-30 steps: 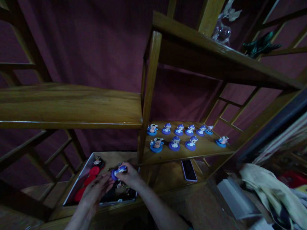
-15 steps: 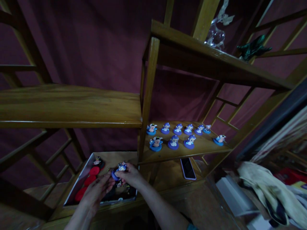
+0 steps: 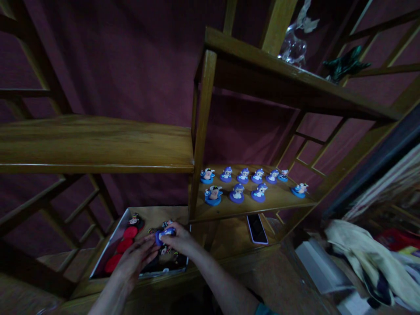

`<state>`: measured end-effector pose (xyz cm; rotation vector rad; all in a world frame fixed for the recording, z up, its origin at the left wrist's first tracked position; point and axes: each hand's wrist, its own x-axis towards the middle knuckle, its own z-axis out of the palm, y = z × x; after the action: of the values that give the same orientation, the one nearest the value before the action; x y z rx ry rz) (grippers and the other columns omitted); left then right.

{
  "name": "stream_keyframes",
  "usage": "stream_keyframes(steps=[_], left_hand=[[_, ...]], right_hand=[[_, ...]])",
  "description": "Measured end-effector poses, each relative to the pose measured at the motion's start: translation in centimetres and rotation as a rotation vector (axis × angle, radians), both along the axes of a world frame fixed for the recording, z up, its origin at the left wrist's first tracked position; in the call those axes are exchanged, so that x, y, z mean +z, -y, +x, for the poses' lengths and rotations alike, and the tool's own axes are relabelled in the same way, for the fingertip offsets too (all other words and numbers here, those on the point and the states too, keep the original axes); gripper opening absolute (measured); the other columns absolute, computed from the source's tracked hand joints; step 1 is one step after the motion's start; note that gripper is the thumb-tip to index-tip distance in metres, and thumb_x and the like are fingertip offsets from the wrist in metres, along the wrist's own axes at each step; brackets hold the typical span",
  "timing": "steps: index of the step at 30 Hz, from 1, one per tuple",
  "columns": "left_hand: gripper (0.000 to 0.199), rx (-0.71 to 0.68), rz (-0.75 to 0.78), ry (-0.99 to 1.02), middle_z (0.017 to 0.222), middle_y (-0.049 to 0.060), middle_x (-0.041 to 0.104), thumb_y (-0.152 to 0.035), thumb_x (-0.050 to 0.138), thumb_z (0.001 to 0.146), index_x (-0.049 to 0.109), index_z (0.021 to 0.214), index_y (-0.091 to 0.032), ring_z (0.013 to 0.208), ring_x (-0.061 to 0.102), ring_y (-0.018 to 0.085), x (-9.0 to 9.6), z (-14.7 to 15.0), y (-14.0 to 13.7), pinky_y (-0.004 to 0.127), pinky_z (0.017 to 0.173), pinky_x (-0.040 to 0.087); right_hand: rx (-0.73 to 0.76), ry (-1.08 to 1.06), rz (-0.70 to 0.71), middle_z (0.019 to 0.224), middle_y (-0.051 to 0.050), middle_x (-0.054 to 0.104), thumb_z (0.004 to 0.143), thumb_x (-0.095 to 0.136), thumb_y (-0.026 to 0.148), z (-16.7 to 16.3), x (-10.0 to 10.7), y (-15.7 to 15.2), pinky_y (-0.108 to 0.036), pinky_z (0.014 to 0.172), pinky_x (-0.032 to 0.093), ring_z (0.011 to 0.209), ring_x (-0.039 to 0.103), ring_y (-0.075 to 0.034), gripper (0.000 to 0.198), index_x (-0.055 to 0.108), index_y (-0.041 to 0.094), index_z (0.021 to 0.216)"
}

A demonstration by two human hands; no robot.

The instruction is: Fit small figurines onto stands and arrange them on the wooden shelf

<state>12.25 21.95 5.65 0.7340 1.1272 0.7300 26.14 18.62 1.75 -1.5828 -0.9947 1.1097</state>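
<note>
In the head view, a small purple figurine (image 3: 164,235) on a round purple base is pinched between the thumb and fingers of my right hand (image 3: 181,238). My left hand (image 3: 139,256) is just to its left, fingers stretched out, the fingertips close to the base; whether they touch it I cannot tell. Both hands are over a shallow cardboard box (image 3: 110,243). Inside lie several red round bases (image 3: 124,245) and a dark figurine (image 3: 136,222), with more small dark figurines (image 3: 172,256) partly hidden under my hands.
On the wooden shelf (image 3: 278,197) to the right stand several purple figurines (image 3: 237,193) and blue-based pig figurines (image 3: 213,194). Below it lies a phone (image 3: 257,229). A wooden post (image 3: 205,113) rises between box and shelf. A glass ornament (image 3: 293,46) stands higher up.
The purple figurine has shifted slightly right and turned in my right hand, away from my left fingertips. The figurines on the shelf have not moved.
</note>
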Motion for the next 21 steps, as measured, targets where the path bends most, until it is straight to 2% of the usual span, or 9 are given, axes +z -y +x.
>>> stream_keyframes(steps=[8, 16, 21], left_hand=[[0.026, 0.001, 0.0, 0.015, 0.078, 0.006, 0.069, 0.0, 0.064, 0.066, 0.065, 0.089, -0.012, 0.065, 0.065, 0.013, -1.2, -0.2, -0.8, 0.023, 0.063, 0.054], [0.022, -0.021, -0.023, 0.007, 0.079, 0.006, 0.069, -0.001, 0.061, 0.07, 0.065, 0.088, -0.013, 0.068, 0.066, 0.015, -0.1, -0.3, -0.4, 0.025, 0.065, 0.054], [0.021, -0.038, -0.009, 0.045, 0.084, 0.007, 0.07, 0.001, 0.057, 0.072, 0.066, 0.085, -0.013, 0.071, 0.066, 0.014, 0.0, -0.4, -0.7, 0.023, 0.065, 0.054]], right_hand=[[0.001, -0.051, -0.001, 0.075, 0.006, 0.056, 0.07, 0.062, 0.029, -0.2, 0.4, 0.1, -0.02, 0.054, 0.045, 0.054, 0.052, -0.006, 0.028, 0.058, 0.023, 0.097], [-0.008, -0.05, -0.02, 0.07, 0.006, 0.054, 0.069, 0.063, 0.025, 0.0, 1.0, 0.2, -0.02, 0.051, 0.045, 0.05, 0.052, -0.006, 0.024, 0.06, 0.022, 0.093], [0.085, -0.1, 0.019, 0.059, 0.007, 0.053, 0.073, 0.062, 0.032, 0.2, 2.4, 2.1, -0.02, 0.052, 0.044, 0.048, 0.05, -0.007, 0.019, 0.06, 0.022, 0.089]])
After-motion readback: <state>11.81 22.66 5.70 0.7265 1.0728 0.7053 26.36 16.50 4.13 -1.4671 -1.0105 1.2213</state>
